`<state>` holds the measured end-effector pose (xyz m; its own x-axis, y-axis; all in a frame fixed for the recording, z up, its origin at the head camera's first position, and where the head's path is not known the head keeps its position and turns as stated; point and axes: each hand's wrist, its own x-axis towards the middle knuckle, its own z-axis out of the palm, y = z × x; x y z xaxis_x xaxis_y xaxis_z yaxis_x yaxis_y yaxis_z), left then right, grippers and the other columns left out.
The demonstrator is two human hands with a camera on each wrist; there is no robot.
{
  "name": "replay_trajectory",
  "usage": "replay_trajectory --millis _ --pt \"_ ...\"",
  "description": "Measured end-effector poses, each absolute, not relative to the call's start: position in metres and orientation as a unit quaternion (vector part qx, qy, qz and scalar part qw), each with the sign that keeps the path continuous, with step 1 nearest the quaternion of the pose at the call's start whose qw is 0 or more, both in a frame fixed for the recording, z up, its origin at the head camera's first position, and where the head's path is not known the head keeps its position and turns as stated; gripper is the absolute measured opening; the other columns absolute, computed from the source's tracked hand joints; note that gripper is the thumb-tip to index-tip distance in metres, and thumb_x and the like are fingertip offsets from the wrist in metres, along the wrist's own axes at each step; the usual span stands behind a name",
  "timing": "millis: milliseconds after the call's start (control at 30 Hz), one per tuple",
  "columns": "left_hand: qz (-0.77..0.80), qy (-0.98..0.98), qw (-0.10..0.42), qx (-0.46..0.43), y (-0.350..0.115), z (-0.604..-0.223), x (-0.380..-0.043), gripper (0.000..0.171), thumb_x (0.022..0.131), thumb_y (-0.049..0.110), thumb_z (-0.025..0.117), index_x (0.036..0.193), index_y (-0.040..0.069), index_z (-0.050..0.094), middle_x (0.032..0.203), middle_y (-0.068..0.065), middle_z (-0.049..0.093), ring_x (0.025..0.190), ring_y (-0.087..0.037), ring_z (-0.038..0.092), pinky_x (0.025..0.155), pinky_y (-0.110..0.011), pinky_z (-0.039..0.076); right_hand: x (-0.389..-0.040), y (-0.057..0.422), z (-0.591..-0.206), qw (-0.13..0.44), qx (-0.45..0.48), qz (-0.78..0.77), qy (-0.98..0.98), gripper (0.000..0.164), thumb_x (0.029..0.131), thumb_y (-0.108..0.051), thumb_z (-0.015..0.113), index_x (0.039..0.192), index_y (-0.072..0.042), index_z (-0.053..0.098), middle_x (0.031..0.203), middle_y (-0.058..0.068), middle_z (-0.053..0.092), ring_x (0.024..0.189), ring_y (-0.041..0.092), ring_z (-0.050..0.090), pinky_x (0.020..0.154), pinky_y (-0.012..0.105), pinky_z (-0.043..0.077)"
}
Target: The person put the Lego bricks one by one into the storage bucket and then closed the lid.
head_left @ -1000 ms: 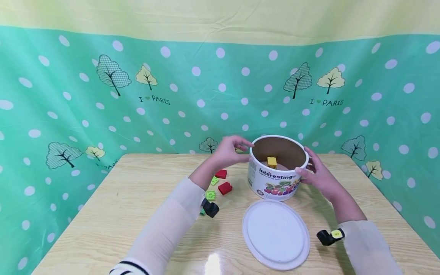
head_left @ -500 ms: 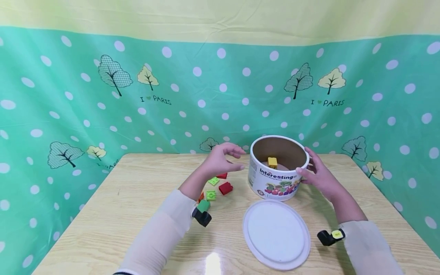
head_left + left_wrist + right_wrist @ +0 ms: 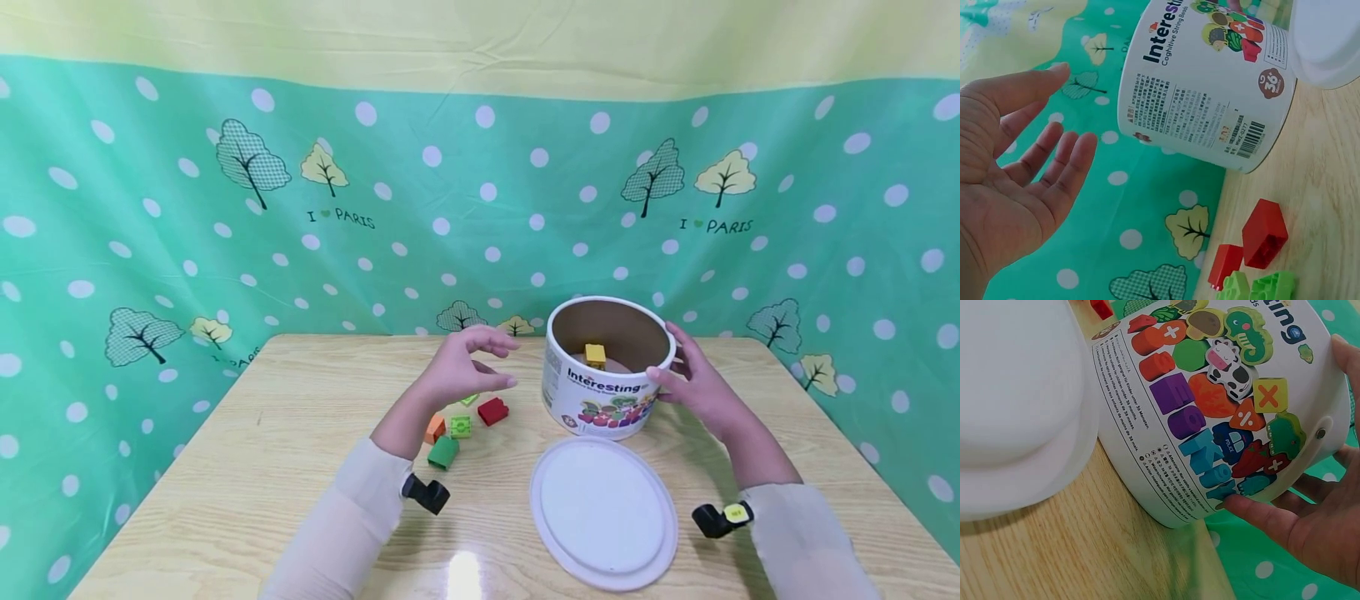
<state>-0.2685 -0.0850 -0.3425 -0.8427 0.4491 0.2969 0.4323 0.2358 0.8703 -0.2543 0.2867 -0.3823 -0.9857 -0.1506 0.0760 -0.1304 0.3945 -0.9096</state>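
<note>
A white round bucket (image 3: pixel 600 404) with "Interesting" on its label stands upright at the back right of the table, its top uncovered. Inside it lies a yellow toy brick (image 3: pixel 595 356). My right hand (image 3: pixel 697 383) holds the bucket by its right side; in the right wrist view its fingers (image 3: pixel 1266 519) curve round the wall near the handle's pivot. Left of the bucket hovers my left hand (image 3: pixel 465 367), fingers loosely bent and apart from the thumb, with nothing in it. Below it are a red brick (image 3: pixel 492 411), a light green brick (image 3: pixel 461 427), an orange brick (image 3: pixel 434 429) and a green brick (image 3: pixel 443 452).
The white round lid (image 3: pixel 603 512) lies flat in front of the bucket. In the left wrist view another red brick (image 3: pixel 1225 265) shows beside the first. A green dotted curtain (image 3: pixel 337 275) hangs behind the wooden table (image 3: pixel 300 467).
My left hand has moved away from the bucket's left rim, leftward and down over the bricks, uncovering the orange and green ones. The right hand and the bucket have stayed in place.
</note>
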Motion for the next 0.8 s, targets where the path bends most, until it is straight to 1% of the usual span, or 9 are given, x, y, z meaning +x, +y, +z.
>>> replay_trajectory --millis 100,267,367,500,700,800 --pt "0.558 0.781 0.004 0.281 -0.09 -0.346 -0.266 0.04 0.077 0.004 0.082 0.115 0.009 0.07 0.118 0.0 0.06 0.107 -0.021 0.058 0.081 -0.033 0.057 -0.255 0.287 -0.383 0.009 -0.085 -0.543 0.835 0.091 0.096 -0.035 0.062 0.156 -0.036 -0.007 0.157 0.027 0.01 0.137 0.054 0.022 0.092 0.062 0.045" --pt "0.57 0.777 0.007 0.265 -0.1 -0.351 -0.261 0.042 0.075 0.001 0.082 0.114 0.011 0.07 0.121 0.0 0.06 0.109 -0.026 0.057 0.08 -0.034 0.057 -0.254 0.286 -0.382 0.008 -0.084 -0.544 0.835 0.091 0.096 -0.035 0.062 0.156 -0.035 -0.007 0.157 0.026 0.01 0.137 0.053 0.022 0.092 0.061 0.045" --pt "0.574 0.776 0.004 0.261 -0.108 -0.352 -0.259 0.042 0.075 0.002 0.083 0.114 0.01 0.07 0.123 -0.002 0.059 0.11 -0.027 0.057 0.079 -0.035 0.058 -0.253 0.286 -0.381 0.008 -0.084 -0.545 0.834 0.091 0.096 -0.035 0.062 0.156 -0.035 -0.007 0.157 0.026 0.011 0.137 0.052 0.022 0.092 0.061 0.045" --pt "0.579 0.776 -0.001 0.251 -0.12 -0.355 -0.257 0.044 0.075 0.004 0.084 0.116 0.01 0.069 0.125 -0.003 0.058 0.108 -0.025 0.059 0.079 -0.035 0.058 -0.253 0.286 -0.381 0.009 -0.083 -0.544 0.835 0.091 0.096 -0.036 0.062 0.156 -0.035 -0.007 0.157 0.026 0.01 0.137 0.053 0.022 0.092 0.061 0.045" --pt "0.593 0.769 -0.002 0.238 -0.137 -0.36 -0.253 0.044 0.076 0.001 0.082 0.117 0.006 0.068 0.131 -0.008 0.054 0.108 -0.027 0.057 0.082 -0.034 0.057 -0.253 0.286 -0.382 0.012 -0.082 -0.544 0.835 0.092 0.096 -0.036 0.062 0.156 -0.034 -0.008 0.157 0.027 0.009 0.137 0.053 0.022 0.092 0.061 0.045" --pt "0.597 0.771 0.002 0.222 -0.143 -0.363 -0.251 0.043 0.076 0.001 0.082 0.116 0.006 0.067 0.13 -0.007 0.055 0.105 -0.028 0.058 0.082 -0.033 0.056 -0.253 0.286 -0.382 0.011 -0.082 -0.543 0.836 0.092 0.096 -0.035 0.062 0.156 -0.033 -0.008 0.157 0.027 0.009 0.137 0.053 0.022 0.092 0.061 0.045"
